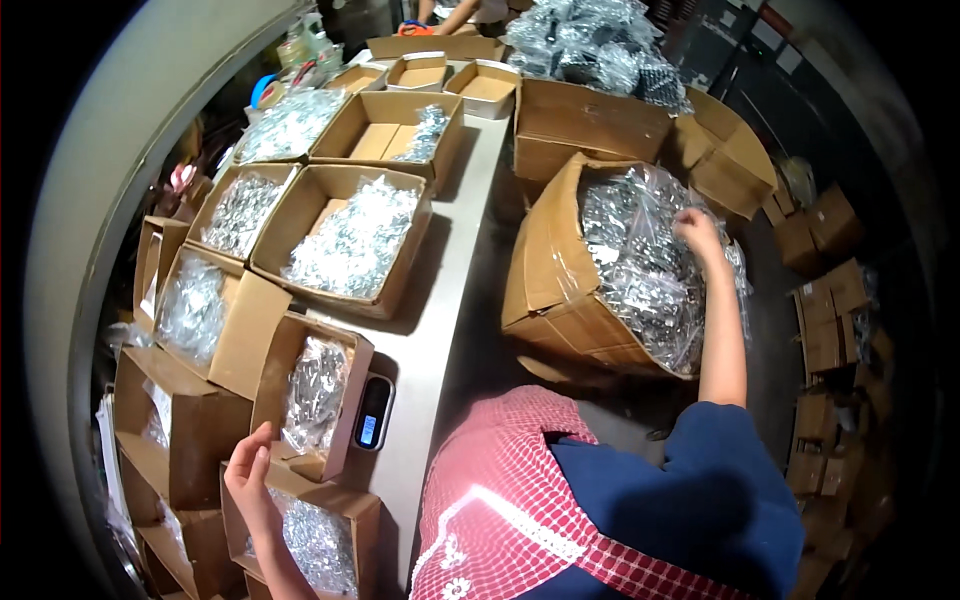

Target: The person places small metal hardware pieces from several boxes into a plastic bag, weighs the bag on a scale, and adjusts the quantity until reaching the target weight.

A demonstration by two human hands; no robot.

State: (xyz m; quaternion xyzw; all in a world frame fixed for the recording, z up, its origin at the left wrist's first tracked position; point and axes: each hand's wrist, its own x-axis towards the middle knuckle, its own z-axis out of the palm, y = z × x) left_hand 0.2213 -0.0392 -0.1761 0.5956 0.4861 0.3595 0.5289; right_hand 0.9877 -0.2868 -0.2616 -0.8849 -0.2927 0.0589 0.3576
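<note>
My right hand reaches into a big tilted cardboard box lined with clear plastic and full of small bagged metal parts; its fingers curl among the bags, and whether they grip one is not visible. My left hand rests with fingers apart on the lower edge of a small cardboard box of bagged parts that sits on a digital scale. Just below it lies another open box of bagged parts.
Several open cardboard boxes of bagged metal parts line the long grey table. More cartons and a heap of bags stand behind the big box. Stacked cartons stand at right. Another person's arms show at the far end.
</note>
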